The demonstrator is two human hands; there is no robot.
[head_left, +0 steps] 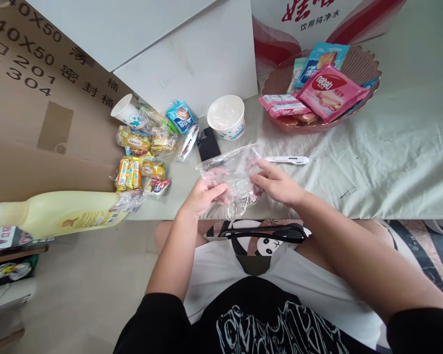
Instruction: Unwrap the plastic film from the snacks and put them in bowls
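A crumpled clear plastic bag (236, 169) is stretched between my two hands near the table's front edge. My left hand (206, 194) grips its left side, with fingers partly behind the film. The right side is held by my right hand (275, 181), its fingertips pinched on the plastic. Just behind the bag lie a white utility knife (287, 160) and a dark flat object (208, 144). Farther back stands a white paper bowl (226, 118) with clear plastic inside it.
To the right, a pink scalloped bowl (362, 66) holds several snack packs. Wrapped snacks (133, 172) and a tipped paper cup (127, 110) lie left. A yellow bottle (74, 211) juts past the table edge. Cardboard (51, 167) and white boxes (192, 64) border the back.
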